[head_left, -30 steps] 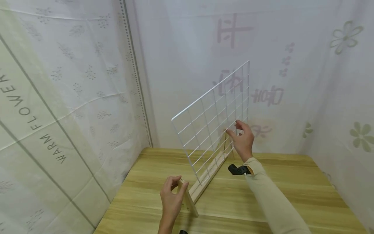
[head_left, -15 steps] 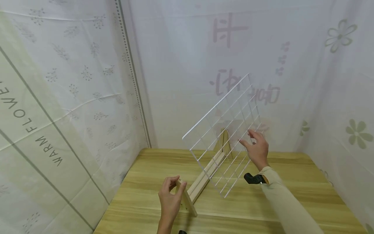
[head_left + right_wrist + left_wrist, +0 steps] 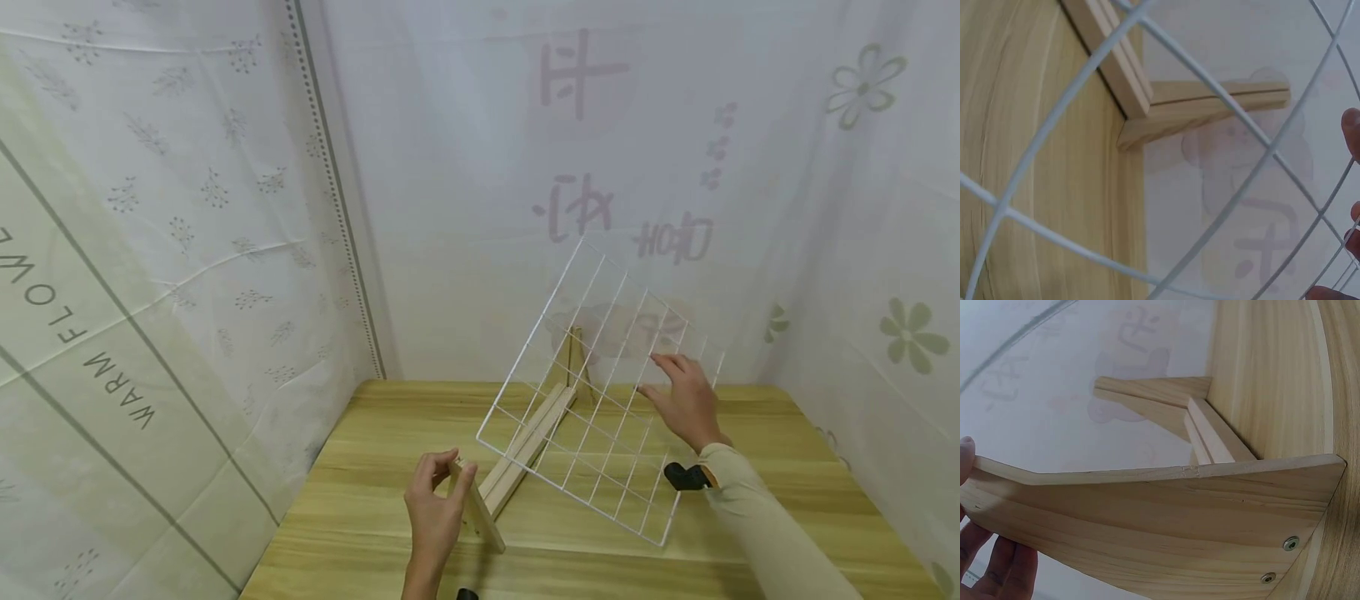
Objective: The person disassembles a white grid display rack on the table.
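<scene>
– Several printed cloth panels (image 3: 450,167) surround the setup. Next size down?

– Wooden tabletop (image 3: 360,500). Above it, the white wire grid (image 3: 606,387), tilted, mostly to the right of the wooden stand.

– What changed?

– One second ago the grid stood near upright over the stand's rail (image 3: 530,446). Now it leans over, swung out to the right. Judgement: grid and stand are separate pieces at this point, with the grid borne by the right hand alone.

– Condition of the stand?

– Rail low along the tabletop, between the near end board (image 3: 1147,512) and the far end board (image 3: 1197,112). Both boards upright; stand looks unmoved.

– Hands?

– Well apart. Left hand (image 3: 435,508) pinches the top of the near end board, as before. Right hand (image 3: 686,404) has thumb and fingers at the grid's wires; taken as a grip.

– Doubtful readings?

– Right fingers are cut off at the edge of the right wrist view. Whether the grid's lowest corner touches the tabletop: cannot tell. In the left wrist view the near end board hides the near end of the rail. Smallest items, two screws (image 3: 1291,544) in that board: socket shape hard to make out.
</scene>
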`<state>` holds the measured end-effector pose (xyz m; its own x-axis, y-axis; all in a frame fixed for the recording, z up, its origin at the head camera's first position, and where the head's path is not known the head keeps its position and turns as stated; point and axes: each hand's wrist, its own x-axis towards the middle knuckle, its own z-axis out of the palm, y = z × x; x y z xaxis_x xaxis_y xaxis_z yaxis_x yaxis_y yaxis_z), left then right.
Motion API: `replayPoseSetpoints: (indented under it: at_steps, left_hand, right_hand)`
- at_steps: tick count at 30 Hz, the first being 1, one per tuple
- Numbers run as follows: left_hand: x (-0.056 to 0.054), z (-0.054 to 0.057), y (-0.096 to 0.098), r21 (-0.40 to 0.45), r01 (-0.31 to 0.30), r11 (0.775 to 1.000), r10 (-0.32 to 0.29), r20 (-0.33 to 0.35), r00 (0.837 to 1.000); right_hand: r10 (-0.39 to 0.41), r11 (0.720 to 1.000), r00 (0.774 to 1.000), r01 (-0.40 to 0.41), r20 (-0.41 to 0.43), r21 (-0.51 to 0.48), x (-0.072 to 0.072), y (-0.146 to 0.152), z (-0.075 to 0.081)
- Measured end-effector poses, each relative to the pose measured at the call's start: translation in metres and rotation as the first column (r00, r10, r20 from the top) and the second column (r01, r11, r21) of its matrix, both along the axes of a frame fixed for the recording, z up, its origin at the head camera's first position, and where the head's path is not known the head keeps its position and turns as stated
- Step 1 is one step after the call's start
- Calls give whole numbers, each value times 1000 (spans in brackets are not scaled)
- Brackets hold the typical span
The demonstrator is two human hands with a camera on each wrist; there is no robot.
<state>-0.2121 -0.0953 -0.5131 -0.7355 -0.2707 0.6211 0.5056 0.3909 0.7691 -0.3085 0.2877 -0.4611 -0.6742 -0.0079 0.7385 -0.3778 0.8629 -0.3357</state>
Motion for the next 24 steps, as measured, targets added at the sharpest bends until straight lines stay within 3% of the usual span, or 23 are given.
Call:
replayPoseSetpoints:
  at_steps: [5, 11, 20, 24]
  left_hand:
    - [1, 1, 0, 5, 7, 1000, -7, 11, 1000]
    - [1, 1, 0, -1, 6, 1000, -6, 20, 1000]
    - [1, 0, -1, -8, 6, 1000, -6, 18, 1000]
    - [1, 1, -2, -17, 15, 1000, -15, 17, 1000]
  right_hand:
    - [-4, 987, 1000, 1, 20, 164, 3, 16, -5]
    - [-6, 927, 1000, 15, -24, 375, 6, 36, -13]
    - [-53, 826, 999, 51, -13, 562, 13, 57, -21]
    - [-50, 804, 999, 35, 8, 594, 16, 66, -28]
